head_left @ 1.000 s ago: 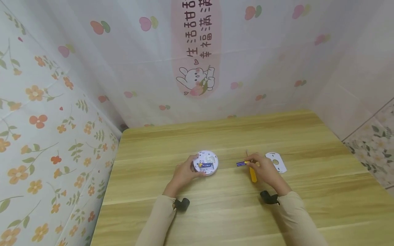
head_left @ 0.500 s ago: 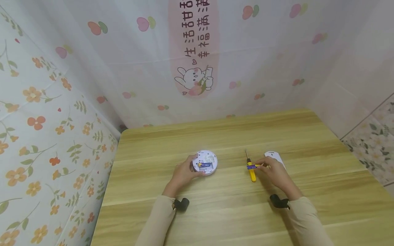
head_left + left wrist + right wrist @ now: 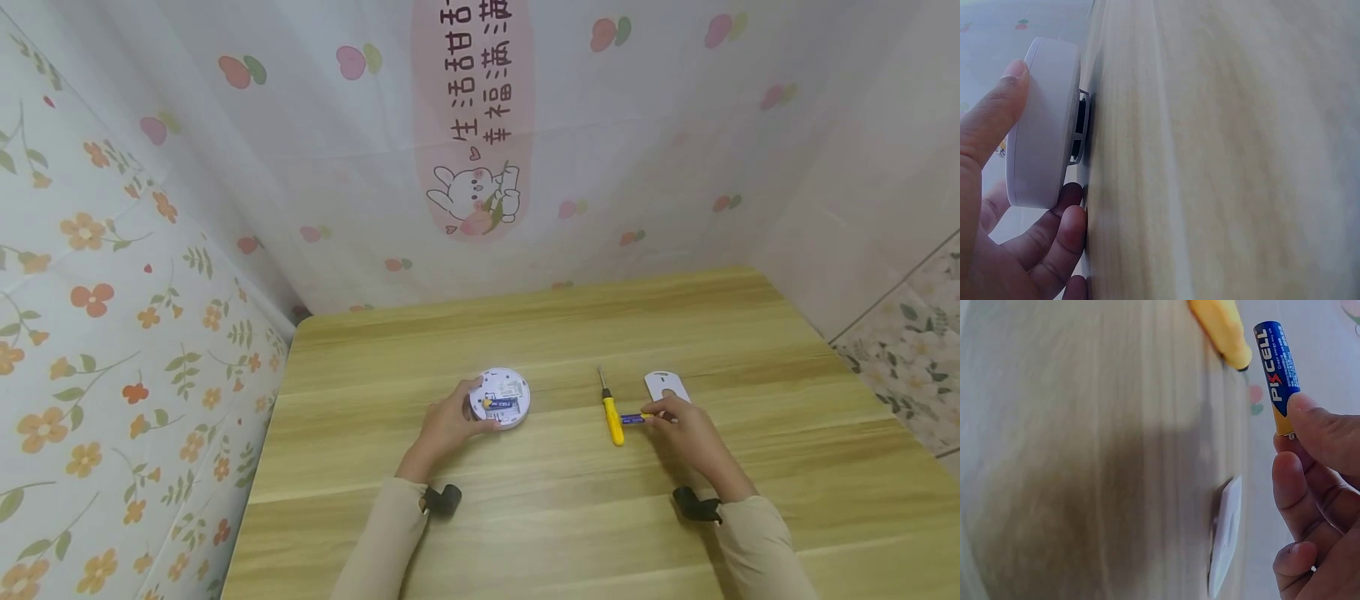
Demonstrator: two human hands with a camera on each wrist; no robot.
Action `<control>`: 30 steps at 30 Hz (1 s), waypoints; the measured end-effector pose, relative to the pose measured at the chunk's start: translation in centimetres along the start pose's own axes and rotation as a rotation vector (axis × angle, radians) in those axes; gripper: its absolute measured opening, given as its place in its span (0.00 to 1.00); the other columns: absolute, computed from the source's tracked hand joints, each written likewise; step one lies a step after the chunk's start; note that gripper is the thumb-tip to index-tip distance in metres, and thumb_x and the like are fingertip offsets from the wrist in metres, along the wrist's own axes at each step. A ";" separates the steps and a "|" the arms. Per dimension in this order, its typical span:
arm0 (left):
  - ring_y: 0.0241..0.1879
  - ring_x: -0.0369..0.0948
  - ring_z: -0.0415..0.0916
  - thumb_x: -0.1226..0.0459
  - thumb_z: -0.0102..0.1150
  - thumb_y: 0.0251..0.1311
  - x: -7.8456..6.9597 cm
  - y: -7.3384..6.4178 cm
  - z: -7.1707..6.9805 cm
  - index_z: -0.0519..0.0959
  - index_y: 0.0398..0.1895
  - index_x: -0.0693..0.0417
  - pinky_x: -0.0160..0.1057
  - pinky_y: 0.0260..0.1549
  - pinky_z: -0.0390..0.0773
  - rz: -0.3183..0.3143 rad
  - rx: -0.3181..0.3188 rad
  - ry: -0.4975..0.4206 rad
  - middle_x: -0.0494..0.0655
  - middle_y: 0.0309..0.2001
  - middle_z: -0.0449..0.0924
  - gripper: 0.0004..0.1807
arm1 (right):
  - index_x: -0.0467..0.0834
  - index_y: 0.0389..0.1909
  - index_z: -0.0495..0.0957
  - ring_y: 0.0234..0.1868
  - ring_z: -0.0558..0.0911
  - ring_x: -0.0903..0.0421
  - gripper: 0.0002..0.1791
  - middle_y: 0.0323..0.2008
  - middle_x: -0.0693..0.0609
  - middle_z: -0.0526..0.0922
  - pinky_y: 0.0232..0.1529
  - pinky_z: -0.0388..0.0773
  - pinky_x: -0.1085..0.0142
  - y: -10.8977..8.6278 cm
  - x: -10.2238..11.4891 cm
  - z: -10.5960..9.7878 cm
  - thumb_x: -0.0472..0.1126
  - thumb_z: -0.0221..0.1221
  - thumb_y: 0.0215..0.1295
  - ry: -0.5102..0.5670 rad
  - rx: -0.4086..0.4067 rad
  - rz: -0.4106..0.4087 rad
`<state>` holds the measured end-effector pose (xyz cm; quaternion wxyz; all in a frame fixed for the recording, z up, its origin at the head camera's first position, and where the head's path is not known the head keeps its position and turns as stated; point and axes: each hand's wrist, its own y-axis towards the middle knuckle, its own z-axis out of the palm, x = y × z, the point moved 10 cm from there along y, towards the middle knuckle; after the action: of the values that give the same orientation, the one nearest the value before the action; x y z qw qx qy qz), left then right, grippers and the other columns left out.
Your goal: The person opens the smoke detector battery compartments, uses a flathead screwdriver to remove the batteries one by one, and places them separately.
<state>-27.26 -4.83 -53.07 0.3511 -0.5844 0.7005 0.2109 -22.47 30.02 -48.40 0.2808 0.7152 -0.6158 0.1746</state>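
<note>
- Step in hand (judged): battery handling at an exposed compartment. Whether cells are being loaded or removed cannot be settled from these views.
- Left hand (image 3: 446, 421): its grip is curled around the left and near rim of a white, round, plastic housing (image 3: 519, 390), compartment side up, at the centre of the wood-grain desk (image 3: 540, 508). A dark caged part shows on the underside, facing the desk.
- Compartment: one blue-and-yellow cylindrical battery (image 3: 501, 403) is seated, yellow end left.
- Right hand (image 3: 686, 429): its grip pinches a loose blue-and-yellow cylindrical battery (image 3: 1279, 372) by the yellow end, between thumb and fingers. The blue end points left; the right wrist view shows the cell held off the desk.
- Adjacent items: a yellow-handled screwdriver with a metal shaft (image 3: 613, 421) lies just left of the loose cell, tip far. A white, flat plate with a cut-out (image 3: 663, 382) lies at the far side of the right hand, partly covered.
- Next move (judged): for loading, carry the loose cell left past the screwdriver and match its polarity; for removal, set it down right of the screwdriver. Either calls for a steady housing.
</note>
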 end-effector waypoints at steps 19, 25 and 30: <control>0.66 0.56 0.67 0.40 0.71 0.42 -0.2 0.0 -0.1 0.64 0.70 0.37 0.60 0.70 0.51 0.018 -0.001 0.004 0.51 0.67 0.71 0.48 | 0.34 0.38 0.82 0.39 0.82 0.51 0.06 0.38 0.39 0.85 0.38 0.79 0.62 -0.4 -2.1 1.4 0.30 0.61 0.60 -0.021 0.102 0.090; 0.66 0.56 0.67 0.41 0.71 0.41 -0.2 -0.1 -0.1 0.64 0.70 0.38 0.60 0.70 0.51 0.009 -0.001 0.001 0.51 0.67 0.70 0.49 | 0.34 0.38 0.82 0.40 0.82 0.51 0.07 0.38 0.40 0.85 0.39 0.79 0.62 -0.3 -2.0 1.7 0.29 0.61 0.60 -0.020 0.127 0.074; 0.66 0.58 0.67 0.41 0.71 0.41 -0.2 -0.1 -0.1 0.64 0.70 0.38 0.62 0.69 0.53 0.009 -0.004 0.003 0.52 0.67 0.71 0.49 | 0.34 0.38 0.83 0.38 0.81 0.50 0.07 0.37 0.41 0.85 0.39 0.78 0.61 -0.2 -2.1 1.6 0.30 0.61 0.60 -0.027 0.135 0.082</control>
<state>-27.16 -4.78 -52.83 0.3480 -0.5823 0.7031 0.2131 -22.75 30.68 -50.90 0.2162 0.7089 -0.6350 0.2177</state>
